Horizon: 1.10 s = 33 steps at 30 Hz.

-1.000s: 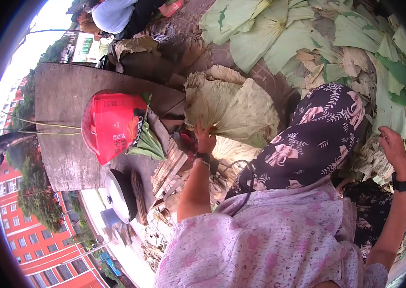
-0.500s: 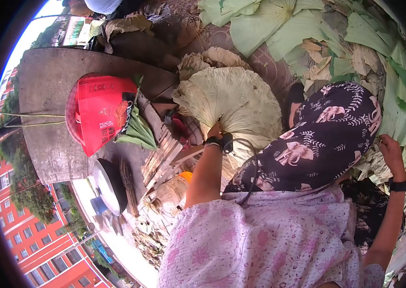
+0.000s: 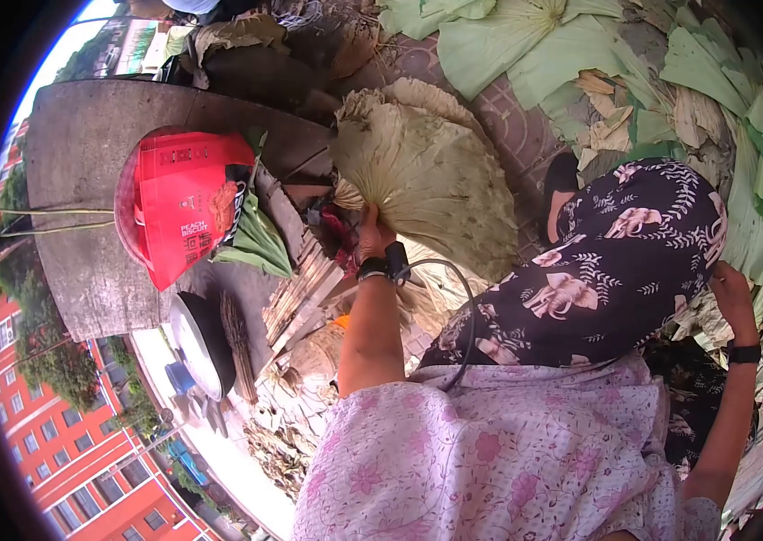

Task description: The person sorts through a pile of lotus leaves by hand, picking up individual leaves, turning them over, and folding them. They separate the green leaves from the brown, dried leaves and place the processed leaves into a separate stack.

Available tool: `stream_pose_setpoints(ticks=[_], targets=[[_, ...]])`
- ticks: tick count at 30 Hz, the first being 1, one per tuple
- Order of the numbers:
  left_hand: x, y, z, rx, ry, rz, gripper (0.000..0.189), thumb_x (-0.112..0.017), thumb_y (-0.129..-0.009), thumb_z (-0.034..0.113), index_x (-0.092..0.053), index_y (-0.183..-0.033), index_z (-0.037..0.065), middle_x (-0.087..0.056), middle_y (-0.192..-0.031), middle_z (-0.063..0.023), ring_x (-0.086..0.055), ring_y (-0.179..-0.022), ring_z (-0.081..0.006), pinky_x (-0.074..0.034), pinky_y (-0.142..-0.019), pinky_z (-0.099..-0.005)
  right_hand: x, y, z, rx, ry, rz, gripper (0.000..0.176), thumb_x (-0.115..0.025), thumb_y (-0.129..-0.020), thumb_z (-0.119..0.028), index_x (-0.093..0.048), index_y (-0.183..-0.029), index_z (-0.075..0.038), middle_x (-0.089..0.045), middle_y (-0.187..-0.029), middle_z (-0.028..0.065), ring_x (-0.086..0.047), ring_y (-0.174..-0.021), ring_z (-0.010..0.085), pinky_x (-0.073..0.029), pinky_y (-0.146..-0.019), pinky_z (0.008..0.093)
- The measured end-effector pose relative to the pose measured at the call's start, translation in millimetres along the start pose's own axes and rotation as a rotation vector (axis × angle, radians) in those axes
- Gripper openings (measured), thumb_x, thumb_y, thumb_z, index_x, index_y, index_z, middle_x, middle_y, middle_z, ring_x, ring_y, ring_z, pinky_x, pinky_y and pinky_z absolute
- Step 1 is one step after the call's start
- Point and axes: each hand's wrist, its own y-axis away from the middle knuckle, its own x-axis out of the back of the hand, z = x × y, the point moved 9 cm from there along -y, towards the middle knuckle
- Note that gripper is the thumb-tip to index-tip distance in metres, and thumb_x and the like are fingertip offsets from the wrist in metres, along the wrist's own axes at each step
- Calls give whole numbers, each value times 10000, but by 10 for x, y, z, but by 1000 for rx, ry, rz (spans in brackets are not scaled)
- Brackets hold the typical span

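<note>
Evidently gripping a broad, dull-green dried leaf point(image 3: 436, 171), spread just beyond the closed fingers of the left hand point(image 3: 374, 236), likely light and brittle-rimmed, best held at its vein hub; cannot tell about the right hand point(image 3: 731, 290).

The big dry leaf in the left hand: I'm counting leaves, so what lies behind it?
Behind the big dry leaf, another dry leaf shows past the upper rim, and pale material below. Everything behind its middle is covered, so I cannot tell how many there are.
</note>
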Motion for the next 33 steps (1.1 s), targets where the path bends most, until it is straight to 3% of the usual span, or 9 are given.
stream_pose_setpoints(ticks=[2, 6, 12, 15, 18, 21, 24, 31, 33], targets=[[-167, 70, 223, -19, -119, -22, 447, -556, -987, 174, -453, -1406, 58, -560, -1352, -105, -544, -1223, -273, -424, -1051, -403, -5, 1, -20, -8, 5, -2, 293, -618, -871, -63, -587, -1146, 32, -680, -1029, 236, -671, -913, 374, -520, -801, 386], [792, -358, 378, -255, -621, 147, 510, -572, -960, 133, -437, -1433, -1, -554, -1380, -126, -557, -1213, -289, -433, -1037, -383, -40, 5, -14, 15, -13, -3, 297, -614, -871, -63, -585, -1153, 26, -680, -1040, 232, -667, -933, 378, -519, -810, 388], [463, -168, 393, -229, -1182, 378, 640, -621, -912, 221, -386, -1450, -34, -495, -1426, -211, -525, -1253, -336, -421, -1044, -408, -76, 17, -22, 0, 55, -34, 287, -620, -851, -62, -591, -1124, 21, -662, -966, 236, -645, -888, 401, -503, -771, 406], [384, -109, 379, 18, -1545, 693, 810, -675, -868, 387, -314, -1499, 31, -413, -1480, -229, -445, -1321, -394, -385, -1075, -475, -78, 9, 2, 9, 77, -29, 278, -629, -837, -64, -599, -1100, 21, -649, -939, 237, -635, -857, 405, -492, -747, 414], [-150, 41, 279, -245, -1863, 689, 954, -704, -804, 530, -258, -1529, 99, -352, -1510, -235, -335, -1378, -432, -313, -1095, -581, -100, 14, -8, 31, 12, 6, 276, -633, -825, -62, -609, -1086, 24, -651, -943, 228, -636, -848, 400, -492, -744, 415], [-788, -24, -34, -233, -1967, 281, 999, -734, -766, 575, -204, -1557, 272, -135, -1601, -235, -154, -1454, -479, -224, -1093, -709, -88, 7, -53, 14, -10, 11, 289, -635, -811, -51, -613, -1089, 25, -655, -949, 225, -632, -852, 395, -491, -750, 417], [-829, -319, -462, -122, -1939, 80, 1062, -770, -718, 598, -198, -1556, 285, -87, -1612, -224, -141, -1454, -492, -208, -1099, -710, -182, -14, 106, 34, -43, 29, 300, -639, -807, -52, -617, -1098, 20, -656, -958, 227, -629, -859, 391, -489, -757, 423], [-1172, -721, -287, 253, -2127, 41, 911, -760, -692, 632, -449, -1448, 232, -426, -1477, -197, -328, -1418, -370, -270, -1093, -662, -132, -24, 36, -12, -14, -10, 312, -654, -814, -82, -628, -1108, 20, -669, -1001, 232, -642, -908, 394, -499, -793, 426], [-1295, -866, 61, 37, -2024, 158, 908, -764, -689, 621, -467, -1437, 200, -464, -1447, -189, -356, -1400, -368, -277, -1085, -661, -96, -45, -62, 22, -27, 18, 304, -650, -814, -74, -633, -1101, 25, -669, -1021, 238, -644, -926, 399, -499, -800, 425]])
